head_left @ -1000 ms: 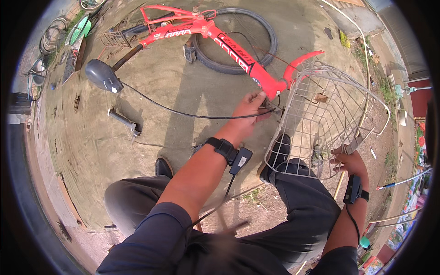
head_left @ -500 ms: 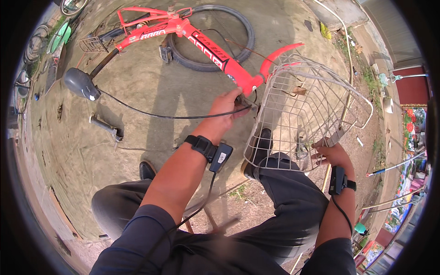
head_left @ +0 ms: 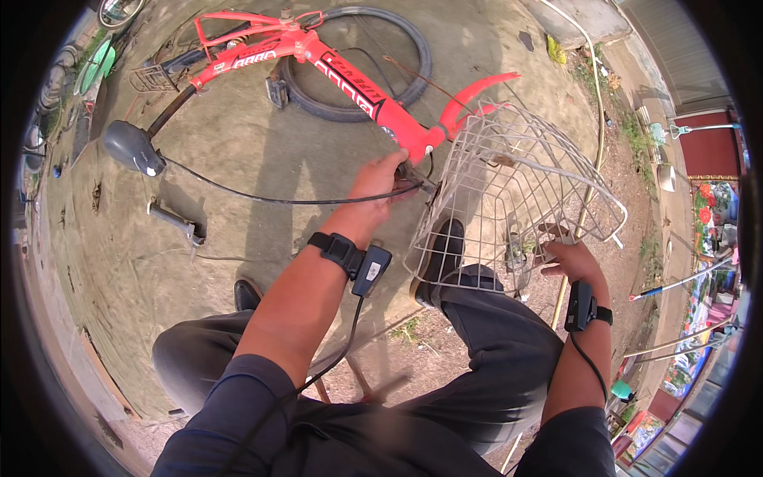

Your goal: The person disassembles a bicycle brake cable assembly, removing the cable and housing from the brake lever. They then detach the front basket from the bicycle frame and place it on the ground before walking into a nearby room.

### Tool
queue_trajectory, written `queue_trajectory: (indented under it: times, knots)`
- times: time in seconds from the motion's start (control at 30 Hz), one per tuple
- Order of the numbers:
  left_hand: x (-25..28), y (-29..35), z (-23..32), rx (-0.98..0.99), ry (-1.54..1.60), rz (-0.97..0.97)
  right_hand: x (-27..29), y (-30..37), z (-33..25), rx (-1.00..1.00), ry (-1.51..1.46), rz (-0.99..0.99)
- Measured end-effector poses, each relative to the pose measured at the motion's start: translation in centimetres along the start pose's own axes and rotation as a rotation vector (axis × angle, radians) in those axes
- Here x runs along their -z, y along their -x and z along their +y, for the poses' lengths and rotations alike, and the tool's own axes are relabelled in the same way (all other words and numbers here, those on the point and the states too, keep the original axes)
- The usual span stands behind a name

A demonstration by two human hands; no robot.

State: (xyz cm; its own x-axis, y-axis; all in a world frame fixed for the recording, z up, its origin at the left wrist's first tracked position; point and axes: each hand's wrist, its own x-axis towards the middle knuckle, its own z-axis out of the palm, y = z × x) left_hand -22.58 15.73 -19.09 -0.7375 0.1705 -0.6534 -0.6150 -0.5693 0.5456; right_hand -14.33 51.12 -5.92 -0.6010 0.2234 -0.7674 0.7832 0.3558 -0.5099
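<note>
A red bicycle frame (head_left: 346, 79) lies on its side on the ground, its head tube toward me. My left hand (head_left: 380, 187) is closed round a dark metal part at that head tube. The fingers hide most of this part. A black cable (head_left: 278, 199) runs from there to the saddle (head_left: 133, 147). Just right of the hand, a grey wire basket (head_left: 416, 256) stands tilted beside the red fork or fender. My right hand (head_left: 571, 258) grips the basket's near right side, fingers curled at the wires. A small flat grey piece shows by those fingers; its kind is unclear.
A wheel with a black tyre (head_left: 425, 60) lies beyond the frame. Left on the concrete is a loose seat-post-like tube (head_left: 171, 215). A pale hose (head_left: 598, 103) runs along the right side. My shoe (head_left: 451, 242) is under the basket.
The basket has tilted, its right rim coming down and toward the left. My right hand has shifted slightly along with it. The left hand keeps its grip at the head tube.
</note>
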Motion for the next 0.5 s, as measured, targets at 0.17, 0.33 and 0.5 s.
queue_trajectory:
  times: [0.17,0.33,0.5]
  knots:
    - [0.2,-0.4,-0.1,0.014,0.007,-0.005,0.7,0.8,-1.2,0.055,0.105,-0.003]
    - [0.9,-0.2,-0.4,-0.009,0.042,-0.084,1.0,1.2,-1.5,0.077,0.121,-0.013]
    - [1.5,0.5,-0.8,-0.007,0.131,-0.101,0.9,1.3,-1.5,0.078,0.133,-0.012]
